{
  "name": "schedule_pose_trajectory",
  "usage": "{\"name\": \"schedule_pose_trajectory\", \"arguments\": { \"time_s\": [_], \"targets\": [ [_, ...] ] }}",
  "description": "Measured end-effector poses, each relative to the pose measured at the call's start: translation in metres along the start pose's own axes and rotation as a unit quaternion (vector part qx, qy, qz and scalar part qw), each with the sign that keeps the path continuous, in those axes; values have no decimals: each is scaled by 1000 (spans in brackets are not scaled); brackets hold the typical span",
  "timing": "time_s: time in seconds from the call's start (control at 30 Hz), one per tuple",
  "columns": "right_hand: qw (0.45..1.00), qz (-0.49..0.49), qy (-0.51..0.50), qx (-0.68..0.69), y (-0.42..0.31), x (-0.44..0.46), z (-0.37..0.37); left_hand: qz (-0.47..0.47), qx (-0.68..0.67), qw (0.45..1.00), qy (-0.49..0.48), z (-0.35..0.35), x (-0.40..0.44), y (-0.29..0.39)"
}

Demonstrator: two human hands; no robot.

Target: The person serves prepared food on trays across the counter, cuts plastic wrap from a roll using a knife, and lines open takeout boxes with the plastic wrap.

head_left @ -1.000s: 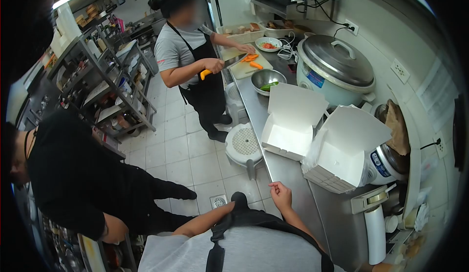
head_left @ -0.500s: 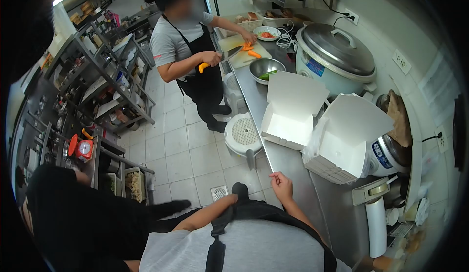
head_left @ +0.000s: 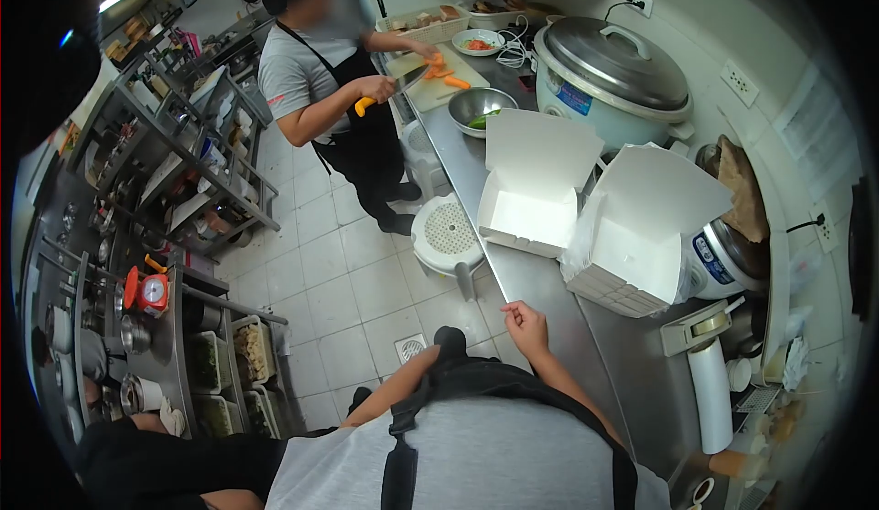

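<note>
My right hand (head_left: 526, 326) is at the front edge of the steel counter (head_left: 606, 389), its fingers curled in and nothing visible in them. My left hand (head_left: 425, 360) is low against the black apron (head_left: 476, 379), its fingers hidden. Nearest my right hand on the counter stand an open white takeout box (head_left: 528, 221) and a stack of open white boxes (head_left: 627, 263), partly wrapped in clear plastic.
Across the counter, a co-worker (head_left: 311, 80) holds a yellow-handled knife (head_left: 366, 104) over orange pieces on a cutting board (head_left: 423, 95). A metal bowl (head_left: 480, 107), a large rice cooker (head_left: 604, 75) and a white stool (head_left: 446, 233) are nearby. Another person's dark-clothed legs (head_left: 174, 464) are at lower left.
My view has shifted slightly, so the counter items appear farther left and higher. The person at lower left has moved, uncovering more food containers. My hands keep nearly the same pose.
</note>
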State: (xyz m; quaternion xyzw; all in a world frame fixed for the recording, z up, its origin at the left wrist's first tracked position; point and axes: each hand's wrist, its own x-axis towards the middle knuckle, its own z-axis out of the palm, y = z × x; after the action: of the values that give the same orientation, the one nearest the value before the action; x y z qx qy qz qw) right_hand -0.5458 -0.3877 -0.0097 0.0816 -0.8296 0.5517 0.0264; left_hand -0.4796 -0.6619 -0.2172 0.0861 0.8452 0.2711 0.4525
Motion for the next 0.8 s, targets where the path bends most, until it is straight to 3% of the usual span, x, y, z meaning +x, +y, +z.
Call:
{"name": "schedule_pose_trajectory", "arguments": {
  "time_s": [0.43,0.8],
  "targets": [
    [1000,2,-20,-21,0,1,0,-1,0,1000,12,0,0,2],
    [999,4,33,-43,-3,-1,6,26,24,999,-14,-12,8,-14]
  ]
}}
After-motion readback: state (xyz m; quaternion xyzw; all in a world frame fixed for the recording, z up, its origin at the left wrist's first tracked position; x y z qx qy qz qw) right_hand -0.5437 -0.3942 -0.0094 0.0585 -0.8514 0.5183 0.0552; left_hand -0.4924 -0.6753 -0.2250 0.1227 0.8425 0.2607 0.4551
